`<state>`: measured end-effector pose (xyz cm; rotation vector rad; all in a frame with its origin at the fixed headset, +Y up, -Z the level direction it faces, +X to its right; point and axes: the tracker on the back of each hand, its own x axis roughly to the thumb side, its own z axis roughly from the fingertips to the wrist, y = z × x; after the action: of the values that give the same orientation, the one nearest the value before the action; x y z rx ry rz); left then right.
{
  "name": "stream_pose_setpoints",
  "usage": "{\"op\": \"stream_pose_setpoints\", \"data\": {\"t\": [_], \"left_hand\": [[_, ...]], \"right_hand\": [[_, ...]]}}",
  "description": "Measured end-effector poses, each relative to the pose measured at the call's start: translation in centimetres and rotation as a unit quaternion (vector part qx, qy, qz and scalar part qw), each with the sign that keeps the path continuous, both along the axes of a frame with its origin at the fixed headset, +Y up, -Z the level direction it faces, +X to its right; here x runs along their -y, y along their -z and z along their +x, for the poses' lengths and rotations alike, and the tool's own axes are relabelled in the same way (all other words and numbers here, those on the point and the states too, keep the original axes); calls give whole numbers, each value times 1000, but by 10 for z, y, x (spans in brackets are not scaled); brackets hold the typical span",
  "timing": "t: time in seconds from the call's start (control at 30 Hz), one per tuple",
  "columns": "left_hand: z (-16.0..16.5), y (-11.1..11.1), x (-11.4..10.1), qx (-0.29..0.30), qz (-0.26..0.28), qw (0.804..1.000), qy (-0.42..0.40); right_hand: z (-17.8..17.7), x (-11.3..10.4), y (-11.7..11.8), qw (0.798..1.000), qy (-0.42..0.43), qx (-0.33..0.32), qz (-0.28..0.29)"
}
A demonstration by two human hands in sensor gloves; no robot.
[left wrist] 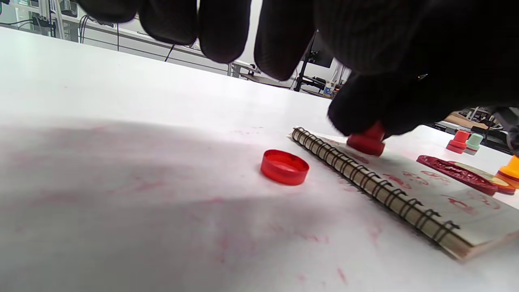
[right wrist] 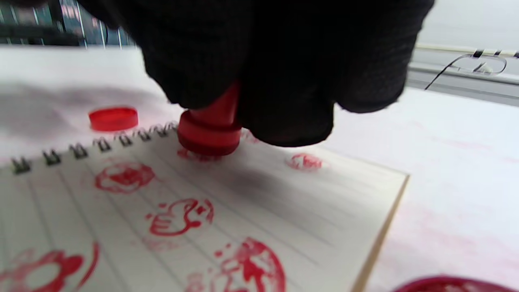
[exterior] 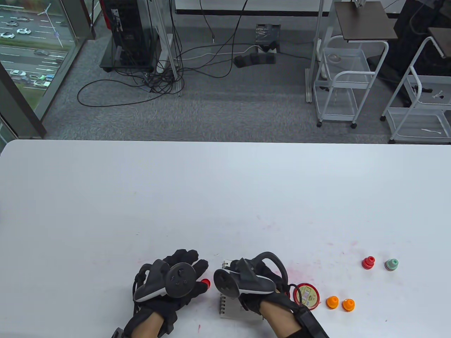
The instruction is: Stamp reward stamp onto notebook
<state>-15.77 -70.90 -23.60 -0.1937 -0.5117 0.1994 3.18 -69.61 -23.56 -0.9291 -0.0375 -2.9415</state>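
Two gloved hands are working low in the table view. At lower left, the left hand (exterior: 176,281) is resting flat on the white table (exterior: 141,197), fingers relaxed and apart, holding nothing; a red cap (left wrist: 284,166) is lying just beside the coils. Right of it, the spiral notebook (right wrist: 284,211) is lying open, already carrying several red prints. The right hand (exterior: 262,283) is pinching the red reward stamp (right wrist: 211,132) and seemingly pressing it near the page's top edge. Further right, the ink pad (exterior: 306,295) and spare orange stamps (exterior: 340,303) are sitting apart. The pressing step looks underway; next calls for a straight lift to avoid smearing.
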Motion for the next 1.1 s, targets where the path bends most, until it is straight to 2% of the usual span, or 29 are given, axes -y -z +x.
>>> {"op": "stream_pose_setpoints", "data": {"t": [0.1, 0.23, 0.37, 0.4, 0.5, 0.77, 0.87, 1.1], "left_hand": [[-3, 0, 0, -7, -1, 1000, -4], [-3, 0, 1, -7, -7, 1000, -2], [2, -1, 8, 1, -21, 1000, 7], [3, -1, 10, 2, -25, 1000, 11], [9, 0, 21, 11, -53, 998, 38], [17, 6, 36, 6, -60, 997, 53], [20, 8, 40, -1, -73, 997, 40], [24, 11, 42, -21, -65, 997, 40]], "right_hand": [[24, -20, -12, 997, 59, 22, 37], [63, -42, -32, 976, 194, 68, 75], [93, -38, -46, 936, 321, 101, 105], [98, -35, -48, 924, 352, 108, 102], [103, -31, -52, 909, 397, 106, 69], [96, -21, -51, 923, 367, 96, 61], [96, -20, -50, 923, 366, 97, 62], [94, -18, -49, 925, 365, 91, 54]]}}
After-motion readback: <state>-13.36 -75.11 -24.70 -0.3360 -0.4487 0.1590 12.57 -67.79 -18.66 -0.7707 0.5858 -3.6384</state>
